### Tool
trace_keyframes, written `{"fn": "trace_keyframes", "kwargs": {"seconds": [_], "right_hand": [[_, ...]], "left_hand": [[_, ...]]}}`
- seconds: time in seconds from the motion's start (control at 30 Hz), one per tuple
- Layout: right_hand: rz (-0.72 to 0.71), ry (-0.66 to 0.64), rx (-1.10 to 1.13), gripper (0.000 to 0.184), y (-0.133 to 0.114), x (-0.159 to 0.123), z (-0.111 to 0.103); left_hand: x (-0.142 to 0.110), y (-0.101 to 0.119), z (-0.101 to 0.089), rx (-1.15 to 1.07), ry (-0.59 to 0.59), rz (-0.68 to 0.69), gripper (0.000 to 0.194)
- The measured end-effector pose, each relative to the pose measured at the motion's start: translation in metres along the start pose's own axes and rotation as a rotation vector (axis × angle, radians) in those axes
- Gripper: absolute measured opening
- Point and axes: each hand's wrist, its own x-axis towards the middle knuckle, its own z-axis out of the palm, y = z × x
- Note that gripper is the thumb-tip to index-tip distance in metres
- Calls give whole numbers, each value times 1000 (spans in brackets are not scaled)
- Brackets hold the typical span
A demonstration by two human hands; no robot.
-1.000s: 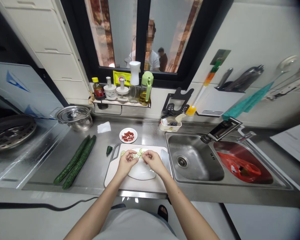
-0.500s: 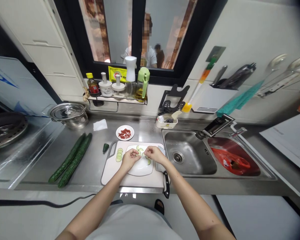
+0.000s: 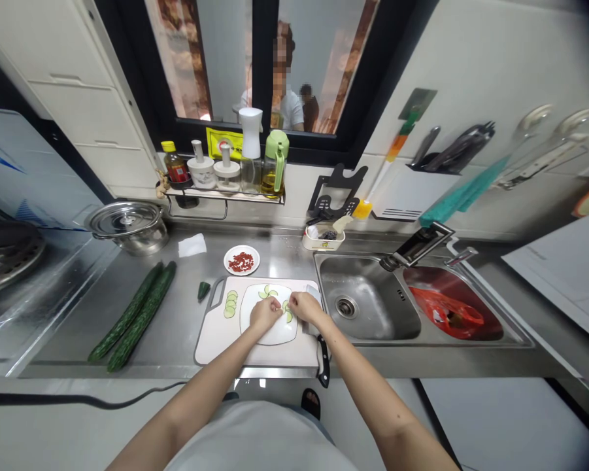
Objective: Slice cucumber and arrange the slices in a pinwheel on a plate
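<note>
A white plate [image 3: 269, 337] lies on the pale cutting board [image 3: 216, 350], with thin half-round cucumber slices [image 3: 267, 292] arranged near its far edge and more at its right side. Over the plate's middle, my left hand [image 3: 266, 315] is closed, thumb and fingers pinched; what they hold, if anything, is too small to make out. My right hand [image 3: 306, 307] pinches at a cucumber slice [image 3: 285, 306] by the plate's right edge. A row of overlapping slices [image 3: 231, 304] rests on the board's left. The kitchen knife [image 3: 323, 363] lies at the board's right, its blade partly under my right hand.
Two whole cucumbers [image 3: 134, 317] and a cucumber end [image 3: 203, 290] lie to the left. Behind the board are a small dish of red bits [image 3: 242, 260] and a white paper [image 3: 192, 245]. A lidded pot [image 3: 130, 229] stands back left; the sink [image 3: 372, 327] is at right.
My hands have drawn slightly apart, the left turning palm-down over the plate. The right is now close to the slices on the plate's right. The whole view has shifted a little.
</note>
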Motion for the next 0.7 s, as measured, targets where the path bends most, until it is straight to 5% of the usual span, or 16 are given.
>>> {"fn": "trace_keyframes", "kwargs": {"seconds": [0.5, 0.7], "right_hand": [[27, -13, -111, 22, 4, -1, 10], [21, -9, -130, 22, 3, -1, 13]], "left_hand": [[-3, 2, 11, 10, 18, 40, 6], [-9, 1, 9, -35, 22, 189, 8]]}}
